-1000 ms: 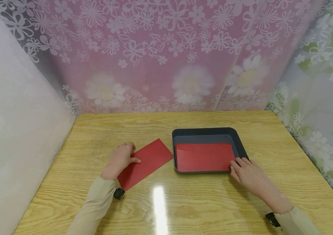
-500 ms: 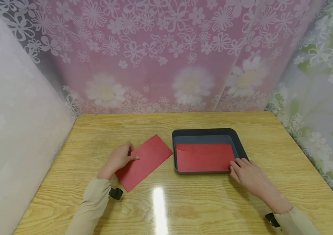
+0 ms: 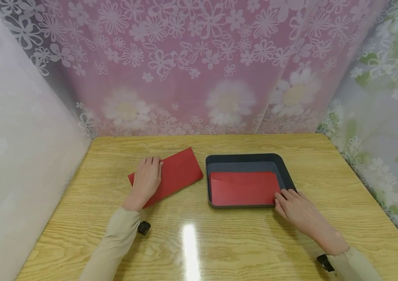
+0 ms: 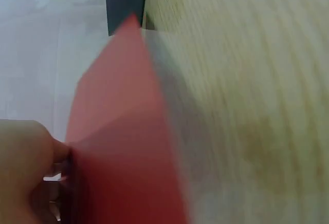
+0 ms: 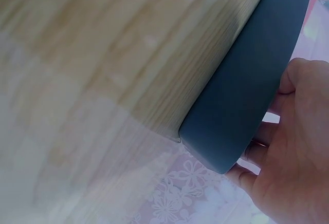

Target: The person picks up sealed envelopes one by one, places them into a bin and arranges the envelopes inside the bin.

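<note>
My left hand [image 3: 147, 177] grips a red envelope [image 3: 181, 170] near its left end, left of the tray. In the left wrist view the envelope [image 4: 121, 131] stands tilted over the table, the hand [image 4: 23, 167] at its edge. Another red envelope [image 3: 244, 189] lies flat in a dark grey rectangular baking tray [image 3: 241, 158], a curved flap line showing at its upper left. My right hand [image 3: 298, 208] holds the tray's front right corner; in the right wrist view its fingers [image 5: 259, 142] bend over the rim of the tray [image 5: 236, 85].
The tray stands right of centre on a wood-grain table [image 3: 237, 246]. A pink floral curtain [image 3: 184, 78] hangs behind the table, with a pale sheet [image 3: 20, 156] on the left and a flowered one [image 3: 388, 136] on the right.
My left hand has moved forward with its envelope, which has turned to lie less steeply slanted and farther back. The tray, the envelope in it and my right hand have stayed in place.
</note>
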`<state>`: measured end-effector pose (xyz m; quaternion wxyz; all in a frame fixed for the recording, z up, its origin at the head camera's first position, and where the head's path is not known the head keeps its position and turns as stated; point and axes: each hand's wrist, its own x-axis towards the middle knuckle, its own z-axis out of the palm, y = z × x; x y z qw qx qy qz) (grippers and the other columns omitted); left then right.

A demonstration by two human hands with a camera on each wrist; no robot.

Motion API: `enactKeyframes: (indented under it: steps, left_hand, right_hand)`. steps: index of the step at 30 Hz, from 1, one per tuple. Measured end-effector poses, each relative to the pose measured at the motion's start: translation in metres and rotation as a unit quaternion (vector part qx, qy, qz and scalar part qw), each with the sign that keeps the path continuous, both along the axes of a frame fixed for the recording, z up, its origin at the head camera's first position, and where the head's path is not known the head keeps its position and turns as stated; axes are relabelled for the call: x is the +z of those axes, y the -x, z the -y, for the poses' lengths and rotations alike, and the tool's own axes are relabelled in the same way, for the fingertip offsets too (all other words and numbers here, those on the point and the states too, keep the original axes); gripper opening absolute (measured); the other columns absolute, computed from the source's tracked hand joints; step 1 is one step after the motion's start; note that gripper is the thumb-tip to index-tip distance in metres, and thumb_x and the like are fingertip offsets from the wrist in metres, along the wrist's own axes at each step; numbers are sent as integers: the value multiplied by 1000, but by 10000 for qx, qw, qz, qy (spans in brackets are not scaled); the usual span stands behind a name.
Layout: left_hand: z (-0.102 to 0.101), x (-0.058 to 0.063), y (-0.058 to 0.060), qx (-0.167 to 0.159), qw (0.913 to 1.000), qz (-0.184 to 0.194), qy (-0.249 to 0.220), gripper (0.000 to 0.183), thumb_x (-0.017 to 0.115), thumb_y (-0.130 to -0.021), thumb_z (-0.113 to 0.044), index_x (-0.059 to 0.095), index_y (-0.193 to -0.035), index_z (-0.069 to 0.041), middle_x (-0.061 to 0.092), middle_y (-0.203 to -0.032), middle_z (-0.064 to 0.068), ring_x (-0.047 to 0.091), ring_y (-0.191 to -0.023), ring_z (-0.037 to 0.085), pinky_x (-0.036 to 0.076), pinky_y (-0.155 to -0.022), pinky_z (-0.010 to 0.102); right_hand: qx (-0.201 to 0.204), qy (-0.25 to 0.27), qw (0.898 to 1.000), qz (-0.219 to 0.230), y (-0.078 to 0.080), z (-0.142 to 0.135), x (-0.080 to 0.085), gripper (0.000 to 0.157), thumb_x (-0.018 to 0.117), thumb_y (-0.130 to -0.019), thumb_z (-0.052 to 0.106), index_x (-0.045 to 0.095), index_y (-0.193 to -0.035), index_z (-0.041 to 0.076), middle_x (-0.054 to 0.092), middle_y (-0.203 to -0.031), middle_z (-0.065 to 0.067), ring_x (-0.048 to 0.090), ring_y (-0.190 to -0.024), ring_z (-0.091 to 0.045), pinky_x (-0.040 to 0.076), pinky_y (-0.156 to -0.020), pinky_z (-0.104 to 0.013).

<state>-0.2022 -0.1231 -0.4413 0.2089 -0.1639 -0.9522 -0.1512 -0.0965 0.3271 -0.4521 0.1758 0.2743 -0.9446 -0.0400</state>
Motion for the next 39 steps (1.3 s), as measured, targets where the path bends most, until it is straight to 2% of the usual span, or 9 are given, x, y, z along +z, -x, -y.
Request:
enactKeyframes:
  steps: [5, 10, 13, 18, 23, 26, 30, 33, 39]
  left_hand:
    - [-6, 9, 7, 119, 9984, -526, 150, 24, 50, -108, -19, 58, -95, 0, 60, -86, 16, 54, -83, 36, 45, -71, 42]
    - [-17, 28, 13, 129, 9957, -887, 215, 26, 49, -108, -22, 60, -96, -2, 64, -88, 15, 58, -85, 35, 47, -72, 43]
    - [-29, 40, 17, 70, 9951, -941, 292, 27, 47, -109, -23, 60, -97, -3, 64, -89, 14, 59, -87, 34, 47, -74, 43]
    - [-58, 56, 20, -188, 9934, -1084, 339, 29, 46, -109, -25, 61, -99, -3, 65, -91, 13, 61, -88, 33, 48, -74, 42]
    - [-97, 65, 21, -611, 9886, -1358, 230, 28, 47, -109, -24, 61, -100, -3, 65, -91, 12, 59, -85, 30, 46, -71, 38]
    - [-122, 71, 18, -793, 9872, -1373, 178, 26, 48, -109, -24, 61, -98, -5, 65, -91, 9, 59, -87, 28, 46, -73, 36]
    - [-156, 74, 15, -1002, 9868, -1260, 188, 25, 47, -109, -26, 62, -98, -8, 65, -92, 5, 59, -89, 24, 47, -74, 33]
    - [-178, 71, 14, -1147, 9869, -1114, 232, 25, 45, -110, -26, 63, -102, -9, 66, -97, 5, 60, -93, 23, 48, -76, 31]
    - [-205, 52, 13, -1493, 9845, -760, 508, 23, 42, -111, -21, 61, -107, -8, 65, -101, 5, 61, -97, 21, 50, -82, 29]
  right_hand:
    - [66, 81, 9999, -107, 0, -1, -2, 11, 61, -93, 15, 55, -83, 14, 47, -78, 0, 42, -68, -20, 36, -57, -34]
    - [204, 152, 9993, -277, 0, -3, -3, 18, 52, -99, 17, 52, -81, 14, 45, -77, 0, 40, -67, -19, 34, -56, -32]
    - [243, 155, 9991, -323, 1, -3, -4, 19, 51, -99, 17, 53, -81, 14, 44, -76, 0, 40, -67, -19, 34, -57, -32]
    - [219, 150, 9992, -302, 2, -3, -4, 15, 55, -96, 16, 54, -81, 14, 45, -76, 0, 41, -66, -20, 35, -57, -33]
    - [97, 112, 9997, -168, 3, -3, -3, 10, 61, -92, 16, 57, -83, 13, 49, -78, -2, 44, -68, -21, 38, -57, -35]
    - [21, 70, 10000, -57, 3, -3, -2, 8, 65, -90, 16, 59, -86, 12, 51, -80, -2, 47, -70, -22, 41, -59, -37]
    - [10, 67, 10000, -38, 3, -3, -3, 8, 65, -90, 15, 60, -86, 12, 52, -80, -3, 48, -71, -23, 42, -60, -39]
    - [15, 69, 10000, -63, 3, -3, -3, 7, 65, -90, 15, 60, -87, 11, 53, -81, -3, 50, -72, -24, 44, -61, -40]
    - [77, 152, 9997, -162, 2, -3, -4, 10, 60, -92, 15, 56, -83, 12, 50, -78, -2, 47, -70, -23, 41, -59, -38]
